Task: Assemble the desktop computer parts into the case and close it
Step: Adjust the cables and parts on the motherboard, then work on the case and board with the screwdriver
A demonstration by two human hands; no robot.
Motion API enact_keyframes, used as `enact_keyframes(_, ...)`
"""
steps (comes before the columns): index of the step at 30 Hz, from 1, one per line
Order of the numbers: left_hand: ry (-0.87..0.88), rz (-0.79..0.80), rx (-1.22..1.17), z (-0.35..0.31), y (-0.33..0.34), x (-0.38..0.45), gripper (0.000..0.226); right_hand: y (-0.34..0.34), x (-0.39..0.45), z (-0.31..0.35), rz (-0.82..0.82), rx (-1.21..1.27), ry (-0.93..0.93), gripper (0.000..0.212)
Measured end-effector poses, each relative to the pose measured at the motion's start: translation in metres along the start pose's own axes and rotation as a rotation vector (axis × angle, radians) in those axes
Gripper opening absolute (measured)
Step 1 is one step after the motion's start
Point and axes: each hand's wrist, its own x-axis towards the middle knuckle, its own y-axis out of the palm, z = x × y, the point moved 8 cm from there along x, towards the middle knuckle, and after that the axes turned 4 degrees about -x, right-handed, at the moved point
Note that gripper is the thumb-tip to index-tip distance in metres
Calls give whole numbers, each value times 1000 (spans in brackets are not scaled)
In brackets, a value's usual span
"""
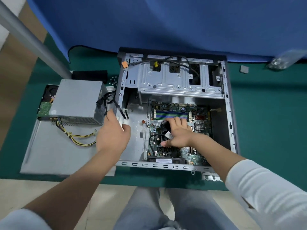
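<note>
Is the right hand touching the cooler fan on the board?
Touching. The head view shows the right hand laid over the cooler fan, thumb and fingers curled round its sides, no gap visible.

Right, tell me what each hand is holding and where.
The right hand grips the CPU cooler fan on the motherboard, fingers over its top. The left hand holds nothing, hovering by the case's left wall.
</note>
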Motion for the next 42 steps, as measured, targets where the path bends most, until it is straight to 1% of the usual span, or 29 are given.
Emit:
enact_keyframes(2, 48, -31, 12, -5, -4, -5, 67, -4, -7, 1, -11, -15, -22, 98)
enact_keyframes(4, 159, -158, 41, -24, -13, -19, 68, -12, -17, 4, -45, -35, -75, 98)
enact_keyframes(5, 215, -209, 11, -39, -14, -30, 64, -18, -25, 5, -75, -38, -113, 91)
enact_keyframes(6, 259, -214, -45, -56, -9, -42, 59, -25, -35, 4, -114, -29, -153, 81)
enact_keyframes(7, 297, -184, -98, -76, 3, -56, 54, -33, -46, -1, -171, -4, -187, 68)
enact_keyframes(9, 364, -76, -137, -118, 37, -83, 49, -54, -72, -17, -348, 85, -249, 46)
enact_keyframes(11, 402, 52, -71, -149, 74, -103, 47, -76, -103, -42, -538, 205, -269, 30)
enact_keyframes(13, 400, 156, 51, -163, 103, -109, 42, -93, -129, -79, -716, 359, -209, 19)
enact_keyframes(15, 402, 212, 134, -171, 116, -111, 38, -97, -141, -124, -814, 520, -72, 12)
enact_keyframes(17, 385, 198, 153, -172, 117, -112, 38, -83, -137, -169, -810, 719, 91, 9)
enact_keyframes(18, 368, 185, 155, -171, 116, -111, 37, -71, -130, -188, -773, 786, 175, 8)
enact_keyframes(19, 357, 179, 168, -169, 117, -111, 36, -57, -121, -205, -715, 801, 256, 8)
enact_keyframes(20, 356, 179, 186, -169, 118, -111, 35, -43, -111, -218, -638, 759, 329, 9)
enact_keyframes(22, 358, 182, 211, -169, 119, -110, 34, -19, -91, -236, -487, 645, 419, 12)
enact_keyframes(23, 350, 180, 213, -169, 119, -109, 33, -11, -84, -240, -431, 616, 446, 12)
enact_keyframes(26, 333, 184, 205, -166, 120, -108, 30, 3, -70, -246, -307, 569, 505, 31)
enact_keyframes(27, 329, 189, 196, -166, 121, -108, 30, 5, -68, -246, -281, 528, 517, 33)
enact_keyframes(30, 306, 194, 160, -166, 120, -108, 29, 8, -63, -246, -283, 456, 513, 29)
enact_keyframes(33, 293, 193, 151, -166, 119, -108, 29, 10, -61, -247, -261, 464, 504, 31)
enact_keyframes(35, 292, 181, 144, -165, 118, -108, 29, 6, -65, -245, -275, 506, 505, 29)
enact_keyframes(36, 290, 178, 135, -165, 118, -109, 29, 1, -68, -242, -315, 548, 493, 25)
enact_keyframes(39, 274, 178, 118, -164, 118, -108, 29, -29, -86, -226, -538, 748, 371, 11)
enact_keyframes(40, 267, 180, 114, -163, 119, -107, 28, -43, -95, -219, -628, 763, 318, 10)
enact_keyframes(42, 256, 186, 86, -162, 118, -107, 26, -72, -117, -199, -767, 747, 194, 20)
